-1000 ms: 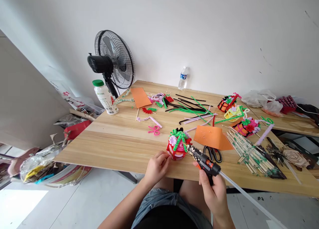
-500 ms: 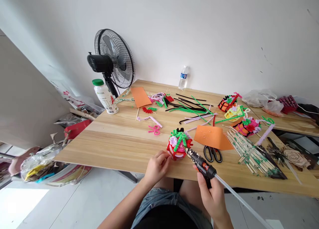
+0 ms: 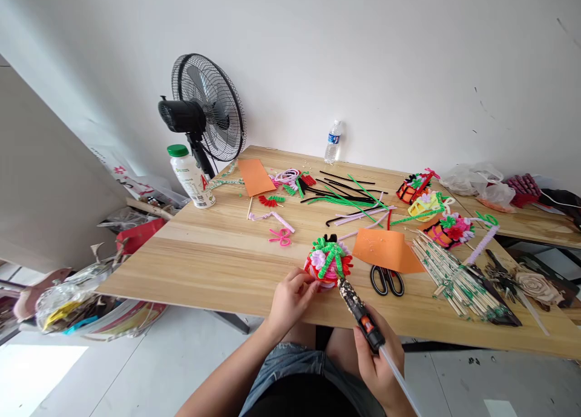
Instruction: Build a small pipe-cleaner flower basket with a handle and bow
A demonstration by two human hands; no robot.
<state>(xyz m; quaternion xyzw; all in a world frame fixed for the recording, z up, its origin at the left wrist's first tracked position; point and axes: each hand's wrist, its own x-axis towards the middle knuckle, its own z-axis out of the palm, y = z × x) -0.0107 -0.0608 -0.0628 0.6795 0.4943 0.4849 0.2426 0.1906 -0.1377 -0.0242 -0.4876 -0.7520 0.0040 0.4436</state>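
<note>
A small pipe-cleaner basket [image 3: 327, 261] with red, pink, green and lilac pieces stands near the table's front edge. The curled fingers of my left hand [image 3: 293, 297] grip its lower left side. My right hand [image 3: 380, 359] is wrapped round a black glue gun [image 3: 361, 314], a clear glue stick trailing from its rear. The gun's nozzle points up and left, at the basket's right front side; whether it touches is too small to tell. Black-handled scissors [image 3: 387, 281] lie to the right, beside folded orange paper [image 3: 381, 247].
Pipe cleaners [image 3: 345, 193] are spread behind the basket. Three more decorated baskets [image 3: 413, 188] and a bundle of sticks [image 3: 458, 278] are at the right. A white bottle [image 3: 193, 178] and a fan [image 3: 209, 108] stand at the left, a water bottle [image 3: 333, 141] by the wall.
My right hand has brought the glue gun slightly left and lower, its nozzle now pointing more steeply upward. The basket has tilted or turned a little, and my left hand has shifted slightly right with it.
</note>
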